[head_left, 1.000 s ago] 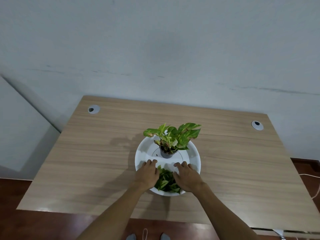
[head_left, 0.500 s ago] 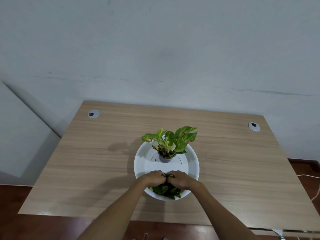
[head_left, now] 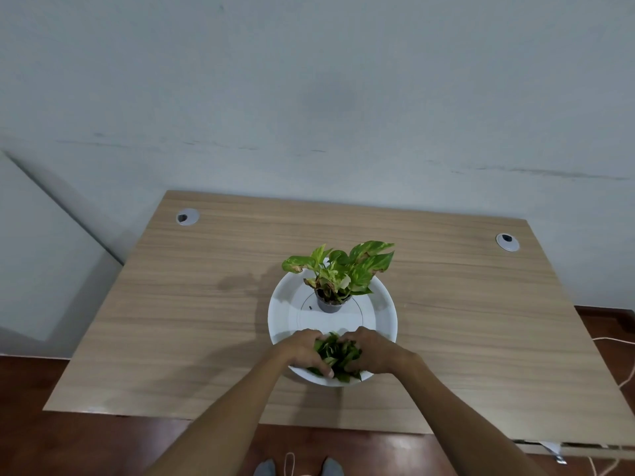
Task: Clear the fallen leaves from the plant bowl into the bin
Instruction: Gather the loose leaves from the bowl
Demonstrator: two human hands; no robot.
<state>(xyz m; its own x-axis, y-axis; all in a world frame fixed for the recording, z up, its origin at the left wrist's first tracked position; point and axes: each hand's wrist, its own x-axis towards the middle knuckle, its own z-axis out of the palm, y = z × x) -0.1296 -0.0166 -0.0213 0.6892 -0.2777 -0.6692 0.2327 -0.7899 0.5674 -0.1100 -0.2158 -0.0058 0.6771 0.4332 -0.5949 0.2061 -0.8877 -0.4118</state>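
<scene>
A white plant bowl [head_left: 285, 314] sits mid-table with a small dark pot [head_left: 328, 305] holding a green, yellow-edged plant [head_left: 343, 269] at its far side. A heap of loose green fallen leaves [head_left: 336, 355] lies at the bowl's near side. My left hand [head_left: 302, 350] and my right hand [head_left: 372, 352] press in on the heap from either side, fingers curled around the leaves. Part of the heap is hidden under my hands. No bin is in view.
The wooden table [head_left: 171, 321] stands against a pale wall, with round cable grommets at the back left [head_left: 187, 217] and back right [head_left: 507, 242]. A pale cord [head_left: 618, 359] trails on the floor at the right. My feet [head_left: 298, 467] show below the near edge.
My hands, first spread flat on either side of the leaves, have drawn together and bunched the heap between them at the bowl's near side.
</scene>
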